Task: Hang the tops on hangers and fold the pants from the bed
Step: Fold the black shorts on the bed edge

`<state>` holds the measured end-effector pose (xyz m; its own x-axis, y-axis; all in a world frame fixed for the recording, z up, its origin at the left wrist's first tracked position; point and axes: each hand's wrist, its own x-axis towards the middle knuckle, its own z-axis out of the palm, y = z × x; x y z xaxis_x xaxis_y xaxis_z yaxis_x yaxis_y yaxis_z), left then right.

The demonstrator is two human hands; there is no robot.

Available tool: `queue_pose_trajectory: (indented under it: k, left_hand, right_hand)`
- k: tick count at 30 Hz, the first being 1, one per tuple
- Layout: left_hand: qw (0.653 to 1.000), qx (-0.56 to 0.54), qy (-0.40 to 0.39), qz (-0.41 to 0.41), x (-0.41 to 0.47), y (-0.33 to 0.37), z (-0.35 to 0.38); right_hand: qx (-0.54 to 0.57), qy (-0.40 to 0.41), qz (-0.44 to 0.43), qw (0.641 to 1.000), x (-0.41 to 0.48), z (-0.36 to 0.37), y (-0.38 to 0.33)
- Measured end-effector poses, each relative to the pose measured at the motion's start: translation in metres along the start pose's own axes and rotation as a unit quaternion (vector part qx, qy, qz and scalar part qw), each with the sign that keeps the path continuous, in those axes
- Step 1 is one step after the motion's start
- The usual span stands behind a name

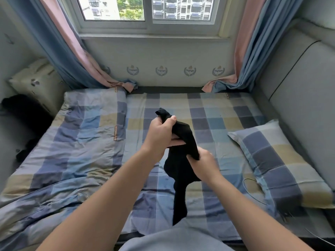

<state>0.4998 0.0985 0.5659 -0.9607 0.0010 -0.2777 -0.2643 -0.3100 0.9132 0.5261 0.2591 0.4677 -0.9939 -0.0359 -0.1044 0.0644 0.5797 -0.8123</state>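
A small black garment (179,171) hangs in the air above the middle of the checked bed (213,113). My left hand (159,134) grips its upper end, with a black tip sticking out past the thumb. My right hand (204,164) pinches the cloth lower down at the right edge. A long narrow part of the garment dangles down towards my body. What kind of garment it is cannot be told. More dark clothing (25,113) lies in a heap at the left edge of the bed.
A folded checked duvet (72,142) covers the bed's left half. A checked pillow (282,163) lies at the right beside a grey padded headboard (301,98). A thin wire loop (252,187) rests by the pillow. Curtains (72,57) hang down both sides of the window.
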Motion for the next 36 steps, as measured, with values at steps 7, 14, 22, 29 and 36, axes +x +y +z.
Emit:
queue_pose_trajectory:
  k: [7, 14, 22, 29, 36]
  left_hand:
    - [0.998, 0.005, 0.042, 0.037, 0.016, 0.010, -0.014]
    - [0.990, 0.139, 0.012, 0.015, 0.033, -0.017, -0.030]
    - [0.927, 0.317, -0.187, -0.073, 0.021, -0.065, -0.023]
    - [0.893, 0.387, -0.225, -0.046, 0.007, -0.107, 0.006]
    - [0.920, 0.377, -0.105, 0.003, 0.021, -0.103, -0.005]
  right_hand:
    - [0.021, 0.033, 0.094, 0.995, 0.000, -0.020, 0.054]
    - [0.228, 0.028, 0.082, 0.970, 0.015, -0.044, 0.010]
    - [0.338, 0.040, 0.022, 0.940, 0.021, -0.060, -0.040]
    - [0.417, 0.025, 0.003, 0.909, 0.020, -0.070, -0.061]
    - [0.403, 0.014, 0.006, 0.915, 0.023, -0.073, -0.043]
